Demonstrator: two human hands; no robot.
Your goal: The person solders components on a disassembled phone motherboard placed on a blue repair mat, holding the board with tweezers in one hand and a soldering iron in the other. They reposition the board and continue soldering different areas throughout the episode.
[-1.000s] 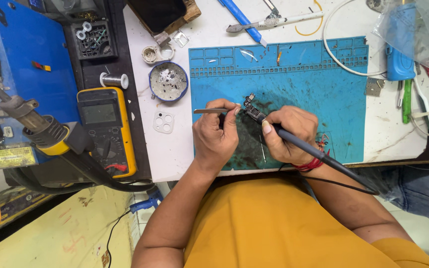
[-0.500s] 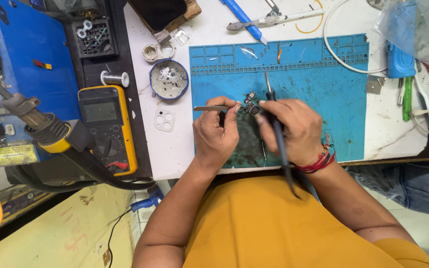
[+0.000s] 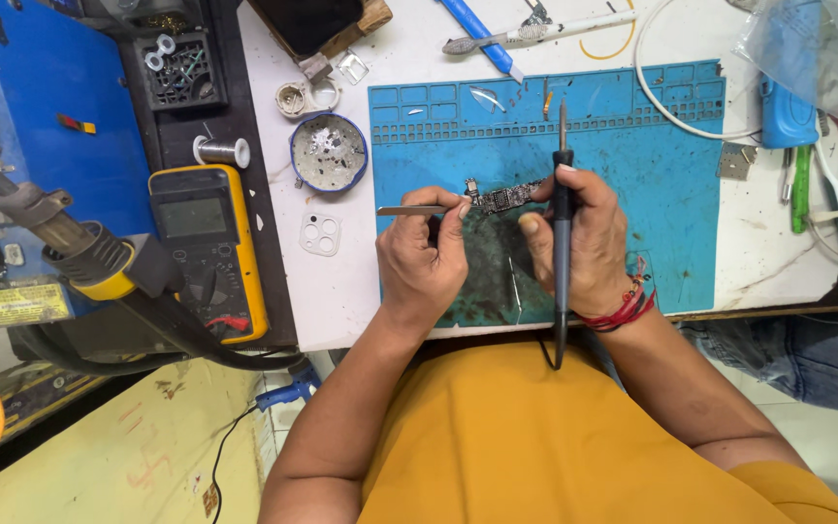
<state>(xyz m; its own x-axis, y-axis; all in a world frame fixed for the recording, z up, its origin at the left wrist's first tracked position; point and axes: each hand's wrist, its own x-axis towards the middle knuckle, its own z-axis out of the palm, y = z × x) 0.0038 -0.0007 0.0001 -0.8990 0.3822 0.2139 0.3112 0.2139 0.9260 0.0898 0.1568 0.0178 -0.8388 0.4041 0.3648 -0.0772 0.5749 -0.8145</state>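
Down on the white table (image 3: 341,291) lay a big blue rubber work mat (image 3: 652,194), dark and stained in the middle. Beside it sat a yellow and black meter with a grey screen (image 3: 208,247) and a round blue tin full of grey bits (image 3: 329,152).

A moment before, the black pen-shaped soldering iron (image 3: 562,209) lay slanted, with its tip down at the board. Now it stood straight up and down the picture, and its thin tip pointed away from the body, off the board. My guess was that the hot tip had been lifted for a short break.

The right hand (image 3: 584,243) had its fingers wrapped around the iron. The left hand (image 3: 424,257) pinched thin silver metal tweezers (image 3: 414,210) in closed fingers, and their point touched the board.

The small, long, dark circuit board with tiny silver parts (image 3: 501,198) lay on the mat, between the two hands, just past the fingertips.
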